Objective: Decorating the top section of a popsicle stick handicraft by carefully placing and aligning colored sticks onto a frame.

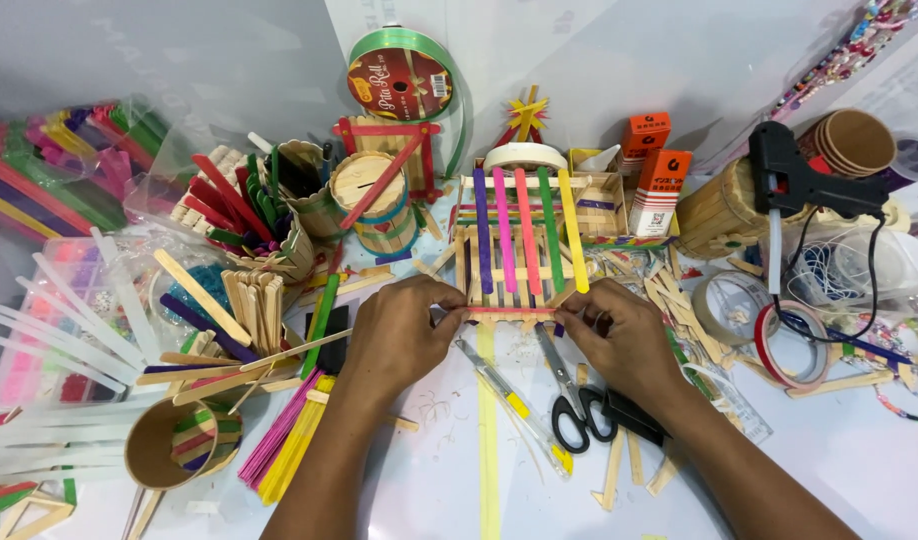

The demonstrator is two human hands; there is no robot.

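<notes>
At the counter's centre, both hands are pinching a red stick — the left hand at its left end, the right hand at its right — along the near edge of a stick frame; scissors are lying just below

Packaging-wise there's not much here, so I'll place it all off the black glue gun at the right. Two small orange and white cartons stand upright just left of it, one a bit behind the other. Further left, near the top, a green ribbon spool has a round red label with a small white barcode patch. Way over on the far left, clear plastic bags hold coloured sticks.
</notes>
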